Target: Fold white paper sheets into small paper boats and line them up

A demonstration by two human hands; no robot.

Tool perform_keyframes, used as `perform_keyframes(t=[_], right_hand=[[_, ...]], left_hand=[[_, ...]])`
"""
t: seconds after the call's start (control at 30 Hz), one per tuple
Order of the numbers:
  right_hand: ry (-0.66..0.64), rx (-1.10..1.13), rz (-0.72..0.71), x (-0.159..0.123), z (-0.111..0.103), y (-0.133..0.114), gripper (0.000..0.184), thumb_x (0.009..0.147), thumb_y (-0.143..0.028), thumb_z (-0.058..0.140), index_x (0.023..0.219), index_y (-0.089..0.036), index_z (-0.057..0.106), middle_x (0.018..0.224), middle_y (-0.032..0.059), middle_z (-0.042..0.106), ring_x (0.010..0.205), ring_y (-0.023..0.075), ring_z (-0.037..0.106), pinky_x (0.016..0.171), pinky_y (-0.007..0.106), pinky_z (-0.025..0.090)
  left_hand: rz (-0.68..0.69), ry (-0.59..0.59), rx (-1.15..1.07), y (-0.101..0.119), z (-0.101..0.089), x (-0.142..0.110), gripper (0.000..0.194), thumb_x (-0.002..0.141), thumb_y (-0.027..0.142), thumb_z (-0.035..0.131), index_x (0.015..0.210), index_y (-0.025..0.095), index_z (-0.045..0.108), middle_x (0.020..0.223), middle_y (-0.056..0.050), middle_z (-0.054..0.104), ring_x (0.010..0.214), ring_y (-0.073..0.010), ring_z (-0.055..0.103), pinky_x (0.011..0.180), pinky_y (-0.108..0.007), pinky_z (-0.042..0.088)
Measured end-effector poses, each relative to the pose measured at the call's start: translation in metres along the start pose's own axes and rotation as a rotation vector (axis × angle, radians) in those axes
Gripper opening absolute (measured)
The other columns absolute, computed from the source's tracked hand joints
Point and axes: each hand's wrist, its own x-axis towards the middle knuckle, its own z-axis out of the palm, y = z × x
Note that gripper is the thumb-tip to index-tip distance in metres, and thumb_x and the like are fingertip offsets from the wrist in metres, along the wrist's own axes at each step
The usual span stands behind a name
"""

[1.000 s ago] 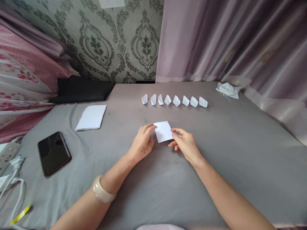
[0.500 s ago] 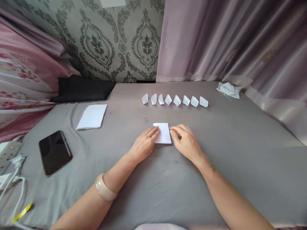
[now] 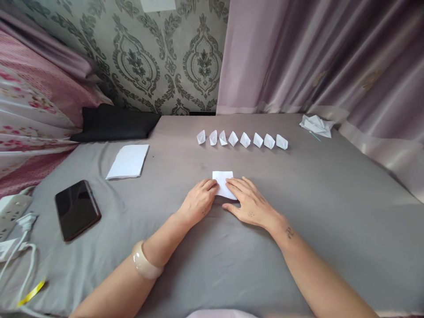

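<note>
Near frame centre, the right hand (image 3: 249, 202), fingers splayed, and left hand (image 3: 198, 198), fingers curled, grip unclear, touch paper (image 3: 222, 177) likely light, crease-prone, best edge-held.

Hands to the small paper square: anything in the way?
Nothing visible. The left hand is at the square's left edge, and the right hand has its fingers over the right side.
</note>
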Motion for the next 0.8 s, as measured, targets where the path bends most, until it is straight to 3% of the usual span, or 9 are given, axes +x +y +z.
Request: perform_keyframes(t=[0.17, 0.33, 0.53, 0.8], right_hand=[[0.046, -0.017, -0.010, 0.002, 0.001, 0.005, 0.035, 0.090, -0.028, 0.050, 0.125, -0.022, 0.056, 0.128, 0.0080, 0.059, 0.118, 0.0232, 0.053, 0.110, 0.050, 0.030], [-0.005, -0.001, -0.051, -0.003, -0.007, 0.007, 0.033, 0.091, -0.014, 0.043, 0.114, -0.024, 0.064, 0.118, 0.0057, 0.064, 0.107, 0.0204, 0.060, 0.110, 0.049, 0.030], [-0.048, 0.096, 0.048, -0.004, -0.014, 0.004, 0.022, 0.091, -0.025, 0.050, 0.104, -0.026, 0.067, 0.106, 0.0038, 0.065, 0.096, 0.0202, 0.059, 0.091, 0.040, 0.046], [0.053, 0.276, 0.296, 0.004, -0.004, 0.008, 0.024, 0.092, -0.037, 0.049, 0.088, -0.024, 0.069, 0.101, 0.0017, 0.063, 0.091, 0.0165, 0.059, 0.080, 0.030, 0.045]], left_hand=[[-0.054, 0.059, -0.052, 0.004, -0.001, -0.001, 0.030, 0.092, 0.010, 0.036, 0.109, 0.016, 0.060, 0.112, -0.010, 0.062, 0.106, -0.0220, 0.054, 0.092, -0.037, 0.048], [-0.095, 0.001, -0.022, 0.020, -0.005, -0.008, 0.029, 0.092, 0.014, 0.037, 0.104, 0.015, 0.064, 0.105, -0.012, 0.061, 0.098, -0.0235, 0.054, 0.086, -0.039, 0.048], [-0.250, 0.108, -0.122, 0.023, 0.002, -0.011, 0.025, 0.092, 0.025, 0.047, 0.092, 0.016, 0.069, 0.099, -0.012, 0.059, 0.092, -0.0233, 0.050, 0.080, -0.037, 0.048], [-0.566, 0.181, -0.321, 0.014, 0.010, -0.001, 0.022, 0.085, 0.036, 0.060, 0.085, 0.020, 0.074, 0.100, -0.009, 0.058, 0.095, -0.0241, 0.046, 0.088, -0.039, 0.044]])
